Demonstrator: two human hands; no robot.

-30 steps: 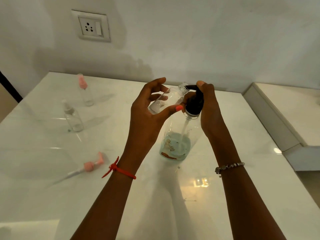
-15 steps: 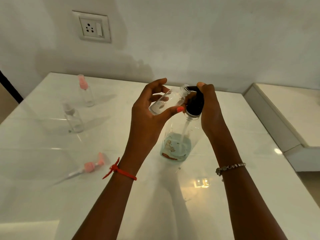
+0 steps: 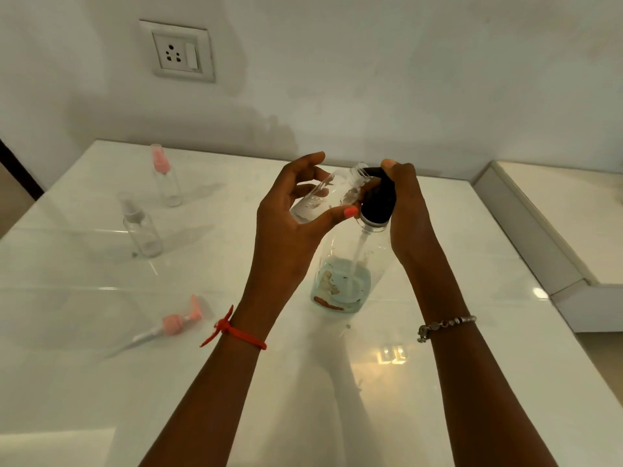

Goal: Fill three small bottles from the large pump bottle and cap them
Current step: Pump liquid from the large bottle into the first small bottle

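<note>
On the white bench (image 3: 101,399), nearest on the left, a loose pink pump cap (image 3: 178,321) lies on its side. Past it, in the middle, stands the large pump bottle (image 3: 347,274) with a shallow layer of pale liquid at the bottom. The right hand (image 3: 409,214) curls round its black pump head (image 3: 379,200). The left hand (image 3: 286,227) pinches an uncapped small bottle (image 3: 323,198) between thumb and fingers, tilted, its open neck right at the spout. Farther back on the left stand a clear-capped small bottle (image 3: 141,234) and, behind it, a pink-capped small bottle (image 3: 166,178). A wall socket (image 3: 180,52) sits above.
</note>
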